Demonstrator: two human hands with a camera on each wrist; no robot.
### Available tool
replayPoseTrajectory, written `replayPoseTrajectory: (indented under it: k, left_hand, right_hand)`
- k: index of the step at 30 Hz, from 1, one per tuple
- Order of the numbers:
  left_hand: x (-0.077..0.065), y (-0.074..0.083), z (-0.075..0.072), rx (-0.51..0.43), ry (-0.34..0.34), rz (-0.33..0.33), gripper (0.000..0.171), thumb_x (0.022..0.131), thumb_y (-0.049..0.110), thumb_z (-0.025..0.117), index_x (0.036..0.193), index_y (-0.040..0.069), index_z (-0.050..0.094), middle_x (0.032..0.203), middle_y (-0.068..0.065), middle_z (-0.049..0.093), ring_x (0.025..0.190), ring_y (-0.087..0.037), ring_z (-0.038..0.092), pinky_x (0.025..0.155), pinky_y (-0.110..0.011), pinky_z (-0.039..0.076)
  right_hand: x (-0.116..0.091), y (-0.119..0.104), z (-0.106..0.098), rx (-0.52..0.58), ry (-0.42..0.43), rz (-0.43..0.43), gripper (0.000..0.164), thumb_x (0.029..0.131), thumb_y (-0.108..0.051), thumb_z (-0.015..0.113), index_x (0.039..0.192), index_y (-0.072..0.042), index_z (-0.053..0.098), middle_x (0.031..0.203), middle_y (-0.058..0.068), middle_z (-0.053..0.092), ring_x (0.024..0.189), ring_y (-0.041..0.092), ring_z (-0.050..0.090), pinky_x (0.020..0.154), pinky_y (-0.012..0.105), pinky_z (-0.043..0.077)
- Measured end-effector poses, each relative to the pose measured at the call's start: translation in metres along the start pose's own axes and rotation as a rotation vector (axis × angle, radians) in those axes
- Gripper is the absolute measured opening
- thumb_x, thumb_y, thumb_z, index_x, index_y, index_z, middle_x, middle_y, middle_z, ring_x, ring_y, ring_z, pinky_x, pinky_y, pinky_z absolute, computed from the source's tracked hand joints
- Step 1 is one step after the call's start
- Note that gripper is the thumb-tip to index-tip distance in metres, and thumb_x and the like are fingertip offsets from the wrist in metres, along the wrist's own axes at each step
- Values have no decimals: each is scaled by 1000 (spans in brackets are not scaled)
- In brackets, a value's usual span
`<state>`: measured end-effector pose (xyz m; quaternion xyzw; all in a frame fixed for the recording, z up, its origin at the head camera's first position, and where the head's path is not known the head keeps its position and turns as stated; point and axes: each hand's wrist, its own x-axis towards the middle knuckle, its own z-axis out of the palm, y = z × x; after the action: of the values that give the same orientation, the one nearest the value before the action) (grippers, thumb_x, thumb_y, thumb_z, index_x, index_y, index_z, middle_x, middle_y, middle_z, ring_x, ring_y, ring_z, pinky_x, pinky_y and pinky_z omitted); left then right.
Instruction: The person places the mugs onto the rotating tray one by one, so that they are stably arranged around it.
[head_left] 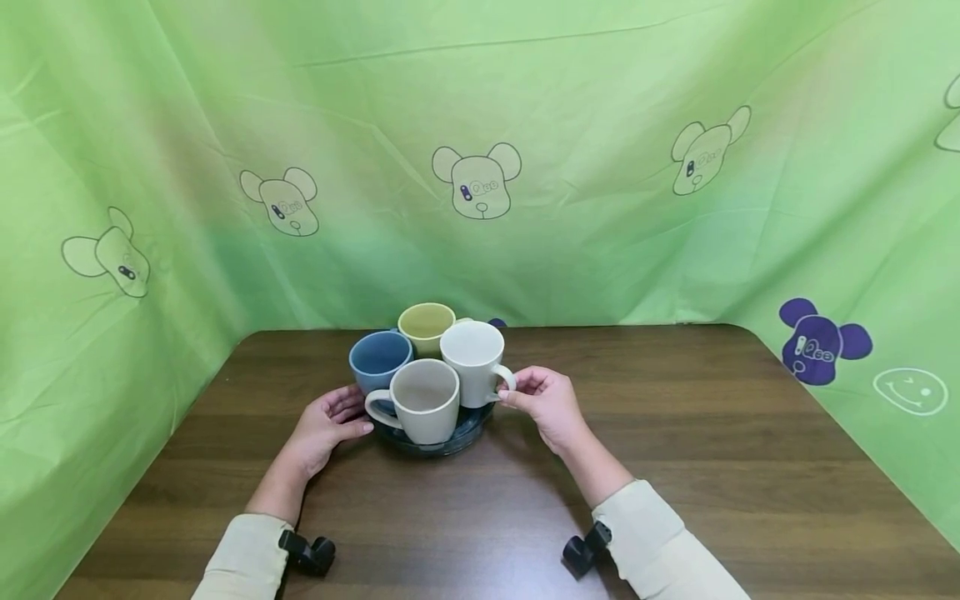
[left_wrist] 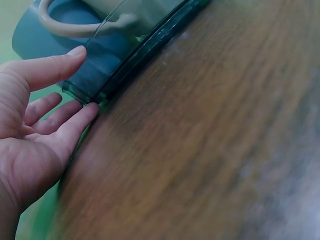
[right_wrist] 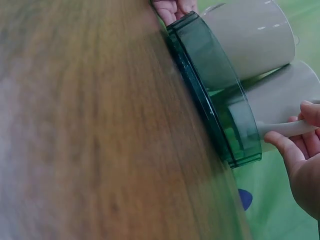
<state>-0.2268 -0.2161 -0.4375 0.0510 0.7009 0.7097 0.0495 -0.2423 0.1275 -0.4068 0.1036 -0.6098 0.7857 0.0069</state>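
Observation:
Four mugs stand upright, crowded together in a round, see-through dark green tray (head_left: 474,427). In front is a beige mug (head_left: 427,417), its handle to the left. A blue mug (head_left: 371,380) stands behind it at the left, a yellow-green mug (head_left: 427,346) at the back. On the right, a white mug (head_left: 468,379) has its handle (right_wrist: 287,128) pinched between the thumb and fingers of my right hand (head_left: 551,408). My left hand (head_left: 324,429) is at the tray's left side, fingertips right at its lower edge (left_wrist: 100,97) and thumb raised apart, beside the blue mug.
The tray rests on a brown wooden table (head_left: 675,433), toward its far edge. A green curtain (head_left: 585,250) with bear-head drawings hangs close behind and to both sides. Small black cameras sit on the left sleeve (head_left: 247,554) and the right sleeve (head_left: 656,533).

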Motion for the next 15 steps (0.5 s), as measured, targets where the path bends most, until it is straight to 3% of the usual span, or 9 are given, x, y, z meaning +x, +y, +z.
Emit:
replayPoseTrajectory:
  k: [15]
  left_hand:
    - [-2,5,-1,56,13,-42,66,83,-11,70,141,-11,39,131,-26,52,119,-29,53,87,-24,53]
  right_hand:
    - [-1,1,7,-154,54,-17,14,73,17,73,80,12,63,78,15,70,71,13,65,68,23,55]
